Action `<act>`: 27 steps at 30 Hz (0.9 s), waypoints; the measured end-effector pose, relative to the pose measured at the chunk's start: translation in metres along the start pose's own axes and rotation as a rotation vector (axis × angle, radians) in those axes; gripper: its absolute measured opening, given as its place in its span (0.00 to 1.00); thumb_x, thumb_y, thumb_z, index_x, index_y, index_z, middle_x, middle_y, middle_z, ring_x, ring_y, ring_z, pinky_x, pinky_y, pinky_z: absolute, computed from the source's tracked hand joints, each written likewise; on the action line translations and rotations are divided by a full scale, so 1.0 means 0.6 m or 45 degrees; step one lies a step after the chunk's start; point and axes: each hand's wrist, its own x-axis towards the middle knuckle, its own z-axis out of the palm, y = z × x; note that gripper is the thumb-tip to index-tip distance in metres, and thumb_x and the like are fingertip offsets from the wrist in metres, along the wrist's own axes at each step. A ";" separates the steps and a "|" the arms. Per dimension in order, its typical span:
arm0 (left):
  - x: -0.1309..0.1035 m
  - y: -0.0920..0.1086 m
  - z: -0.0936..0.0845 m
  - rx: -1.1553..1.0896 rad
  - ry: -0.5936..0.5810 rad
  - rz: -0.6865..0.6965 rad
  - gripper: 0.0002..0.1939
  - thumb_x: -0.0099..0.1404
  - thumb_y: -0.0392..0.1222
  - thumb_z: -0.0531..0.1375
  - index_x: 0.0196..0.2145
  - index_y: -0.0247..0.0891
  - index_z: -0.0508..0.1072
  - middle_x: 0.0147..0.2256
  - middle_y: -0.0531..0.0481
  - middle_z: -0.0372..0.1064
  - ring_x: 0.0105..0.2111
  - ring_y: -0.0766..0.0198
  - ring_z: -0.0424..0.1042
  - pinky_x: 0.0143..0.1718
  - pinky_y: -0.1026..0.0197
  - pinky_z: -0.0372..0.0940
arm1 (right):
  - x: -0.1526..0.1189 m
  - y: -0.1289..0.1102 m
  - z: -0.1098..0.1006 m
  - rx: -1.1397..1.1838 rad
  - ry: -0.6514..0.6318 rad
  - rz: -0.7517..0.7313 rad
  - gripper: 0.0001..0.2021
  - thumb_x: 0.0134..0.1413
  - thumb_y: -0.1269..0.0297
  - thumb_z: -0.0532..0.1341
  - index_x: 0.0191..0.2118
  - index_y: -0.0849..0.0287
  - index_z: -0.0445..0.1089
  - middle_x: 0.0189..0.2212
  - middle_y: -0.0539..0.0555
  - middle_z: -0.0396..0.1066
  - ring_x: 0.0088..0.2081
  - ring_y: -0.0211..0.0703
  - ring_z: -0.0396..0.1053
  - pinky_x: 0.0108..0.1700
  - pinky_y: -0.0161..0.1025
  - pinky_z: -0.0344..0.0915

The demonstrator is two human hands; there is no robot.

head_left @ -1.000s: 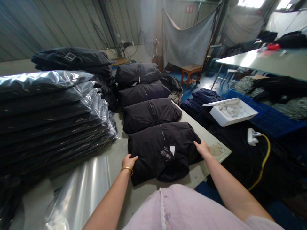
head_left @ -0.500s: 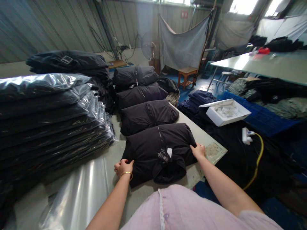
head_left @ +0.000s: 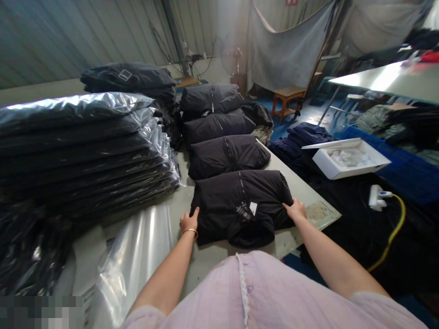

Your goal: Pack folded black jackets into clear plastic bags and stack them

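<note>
A folded black jacket [head_left: 219, 210] lies flat on the table, its collar toward me and a zipper strip running up its middle. A hang tag [head_left: 253, 208] with a white label rests near the collar. My left hand [head_left: 189, 221], a gold bangle on its wrist, grips the jacket's left edge, thumb on top and the other fingers partly hidden. At the opposite edge my right hand [head_left: 295, 210] pinches the fabric between thumb and fingers. Directly behind it lies another folded black jacket [head_left: 219, 157], with more in a row beyond.
Plastic-wrapped garments [head_left: 85, 151] are stacked high at left, beside clear plastic bags [head_left: 140, 256] on the table [head_left: 318, 208]. Right of the table are an open white box [head_left: 350, 157], a power plug with a yellow cord [head_left: 398, 237], and blue crates [head_left: 404, 178]. A wooden stool [head_left: 288, 98] stands behind.
The view has swung left, so everything sits further right in the picture. Both hands stay at the jacket's sides; the left fingers now lie closer along its edge.
</note>
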 end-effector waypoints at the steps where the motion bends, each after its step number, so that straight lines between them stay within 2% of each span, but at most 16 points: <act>1: -0.002 -0.001 -0.002 0.019 -0.032 0.062 0.36 0.58 0.67 0.55 0.52 0.35 0.71 0.52 0.32 0.68 0.54 0.45 0.67 0.52 0.52 0.61 | 0.000 0.001 0.000 -0.001 0.001 -0.011 0.27 0.55 0.47 0.60 0.55 0.60 0.66 0.46 0.65 0.68 0.48 0.55 0.71 0.47 0.47 0.67; 3: -0.007 0.002 -0.005 0.066 -0.063 0.156 0.32 0.55 0.66 0.58 0.46 0.36 0.75 0.48 0.34 0.72 0.48 0.46 0.71 0.46 0.55 0.64 | -0.001 0.002 -0.001 0.000 0.007 -0.026 0.27 0.55 0.47 0.59 0.55 0.60 0.67 0.46 0.65 0.68 0.48 0.55 0.70 0.47 0.47 0.66; 5: -0.011 0.009 -0.002 0.081 -0.079 0.192 0.24 0.59 0.61 0.57 0.38 0.38 0.77 0.41 0.38 0.76 0.42 0.49 0.73 0.41 0.56 0.64 | -0.003 0.003 -0.002 0.001 0.019 -0.030 0.27 0.55 0.47 0.59 0.55 0.60 0.67 0.46 0.66 0.68 0.48 0.56 0.70 0.47 0.47 0.66; 8: -0.015 0.021 0.011 -0.133 -0.029 0.158 0.21 0.63 0.57 0.55 0.33 0.36 0.77 0.33 0.44 0.77 0.36 0.55 0.73 0.37 0.59 0.64 | -0.003 0.003 -0.003 -0.002 0.033 -0.034 0.27 0.55 0.47 0.59 0.55 0.60 0.67 0.46 0.65 0.69 0.48 0.56 0.70 0.46 0.46 0.66; 11: -0.017 0.022 0.027 -0.357 -0.051 0.040 0.23 0.67 0.54 0.51 0.40 0.33 0.76 0.35 0.45 0.77 0.36 0.59 0.74 0.36 0.62 0.65 | -0.003 0.004 -0.004 0.012 0.039 -0.041 0.27 0.56 0.47 0.59 0.55 0.60 0.67 0.46 0.65 0.69 0.47 0.55 0.70 0.46 0.45 0.66; 13: -0.015 0.017 0.031 -0.311 -0.123 -0.023 0.21 0.67 0.52 0.52 0.39 0.33 0.77 0.35 0.42 0.77 0.37 0.58 0.75 0.36 0.60 0.66 | -0.002 0.005 -0.004 0.023 0.039 -0.041 0.27 0.56 0.47 0.59 0.55 0.60 0.66 0.46 0.65 0.68 0.47 0.55 0.70 0.46 0.45 0.66; 17: -0.006 0.010 0.021 -0.110 -0.171 -0.012 0.13 0.59 0.50 0.61 0.30 0.36 0.77 0.37 0.38 0.76 0.43 0.47 0.74 0.42 0.53 0.66 | -0.002 0.006 -0.001 0.034 0.048 -0.042 0.26 0.57 0.47 0.58 0.55 0.60 0.65 0.46 0.65 0.68 0.48 0.55 0.70 0.47 0.46 0.66; 19: -0.001 0.014 0.015 0.067 -0.142 0.018 0.14 0.58 0.53 0.62 0.32 0.39 0.77 0.43 0.38 0.75 0.48 0.44 0.72 0.45 0.51 0.65 | -0.002 0.006 0.001 0.038 0.053 -0.046 0.26 0.57 0.47 0.58 0.55 0.60 0.65 0.46 0.65 0.68 0.48 0.55 0.70 0.48 0.46 0.66; 22: 0.005 0.021 0.012 0.261 -0.111 0.014 0.21 0.58 0.58 0.61 0.40 0.39 0.76 0.49 0.36 0.72 0.50 0.45 0.72 0.45 0.53 0.66 | -0.003 0.005 0.001 0.045 0.049 -0.050 0.26 0.57 0.47 0.58 0.54 0.59 0.65 0.46 0.65 0.68 0.48 0.56 0.70 0.48 0.47 0.66; 25: 0.014 0.023 0.012 0.213 -0.140 -0.017 0.27 0.57 0.55 0.63 0.49 0.35 0.71 0.49 0.35 0.73 0.48 0.49 0.74 0.43 0.56 0.68 | -0.004 0.003 -0.001 0.053 0.051 -0.045 0.26 0.56 0.48 0.58 0.56 0.59 0.64 0.47 0.65 0.67 0.49 0.57 0.69 0.48 0.48 0.66; 27: 0.018 0.020 0.010 0.177 -0.208 -0.009 0.27 0.55 0.52 0.66 0.49 0.33 0.71 0.46 0.36 0.75 0.47 0.49 0.75 0.42 0.57 0.68 | -0.004 0.001 -0.004 0.063 0.048 -0.039 0.27 0.56 0.48 0.59 0.57 0.58 0.62 0.48 0.65 0.67 0.49 0.57 0.69 0.48 0.48 0.66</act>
